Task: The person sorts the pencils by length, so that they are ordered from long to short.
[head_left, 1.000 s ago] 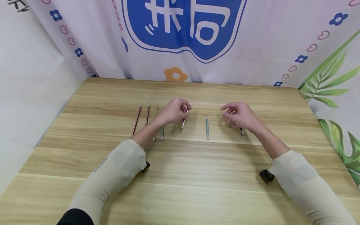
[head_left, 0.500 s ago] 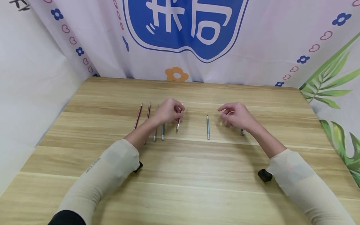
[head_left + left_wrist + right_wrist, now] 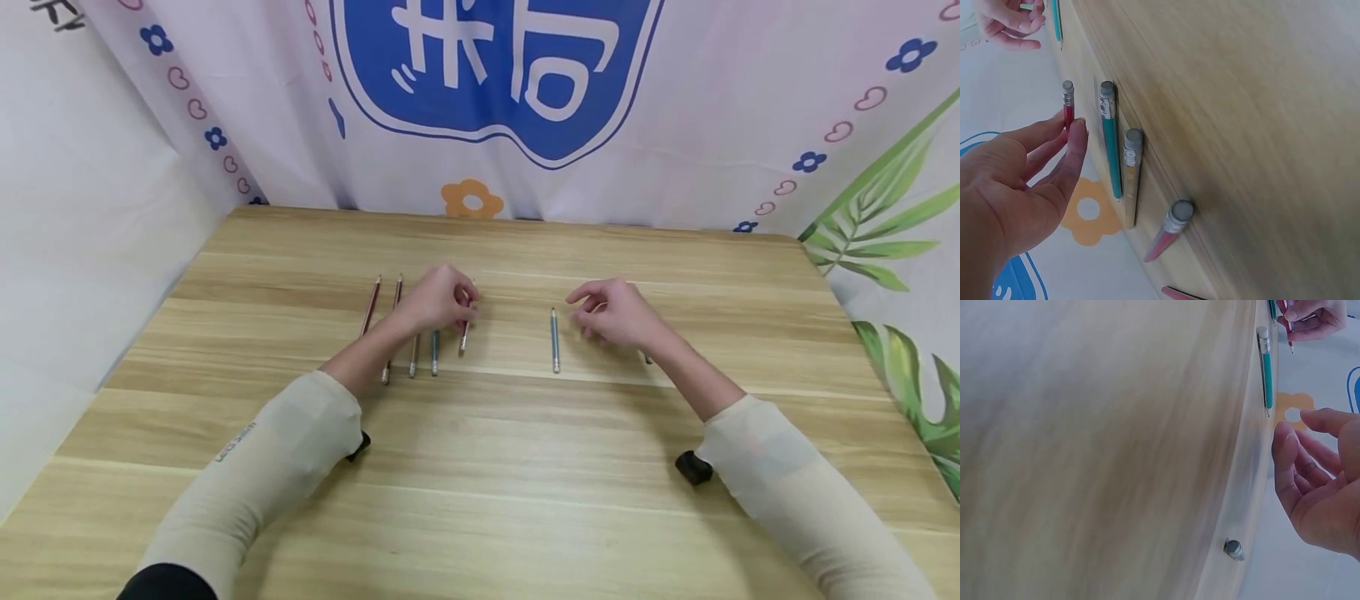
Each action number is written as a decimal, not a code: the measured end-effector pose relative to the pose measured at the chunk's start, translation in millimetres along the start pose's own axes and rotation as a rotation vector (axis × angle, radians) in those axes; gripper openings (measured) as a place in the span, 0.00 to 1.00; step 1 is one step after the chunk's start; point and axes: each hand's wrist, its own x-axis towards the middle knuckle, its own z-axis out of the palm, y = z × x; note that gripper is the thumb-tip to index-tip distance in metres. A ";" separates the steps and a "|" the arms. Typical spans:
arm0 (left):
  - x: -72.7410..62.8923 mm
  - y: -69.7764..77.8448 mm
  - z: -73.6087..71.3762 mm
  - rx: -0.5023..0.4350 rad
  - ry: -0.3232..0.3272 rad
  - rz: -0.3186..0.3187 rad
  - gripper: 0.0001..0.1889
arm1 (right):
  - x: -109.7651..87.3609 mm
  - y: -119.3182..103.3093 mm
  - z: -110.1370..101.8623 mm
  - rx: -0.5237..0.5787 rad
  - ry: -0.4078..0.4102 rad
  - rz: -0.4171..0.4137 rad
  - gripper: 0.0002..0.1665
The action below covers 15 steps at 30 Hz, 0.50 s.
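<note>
Sleeves (image 3: 270,471) are lying nearest to us, reaching over the counter (image 3: 540,467) from both sides. Beyond them, partly under the left forearm (image 3: 367,358), we are finding two dark red pencils (image 3: 387,367), then a wood-coloured pencil (image 3: 413,362) and a green pencil (image 3: 1111,144); they are lying roughly side by side, eraser ends towards us, the gaps between them presumably leaving room for fingers. Just right of these, we are watching the left hand (image 3: 442,300) pinching a red pencil (image 3: 1068,101) between thumb and fingers, on the shaft past the eraser, a hold that is probably keeping it in line with its neighbours; whether it is touching the counter, we are not managing to tell. Well apart, a blue-green pencil (image 3: 555,342) is lying alone, and just beside it the right hand (image 3: 611,312) is hovering, its fingers curving loosely and holding nothing, its height probably sparing the partly hidden pencil (image 3: 1233,550) nearby. Farthest off, we are seeing a pale cloth (image 3: 690,150) hanging behind the counter, showing an orange flower (image 3: 453,198) and a blue emblem (image 3: 480,108).
</note>
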 end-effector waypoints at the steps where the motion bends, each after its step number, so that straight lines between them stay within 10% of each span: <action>1: -0.1 -0.8 -0.1 0.012 -0.003 -0.001 0.13 | 0.9 0.1 1.2 -0.004 -0.003 -0.001 0.16; 15: -3.2 -3.1 -3.2 0.014 -0.073 -0.065 0.12 | 7.0 -3.8 10.2 -0.051 -0.018 0.051 0.16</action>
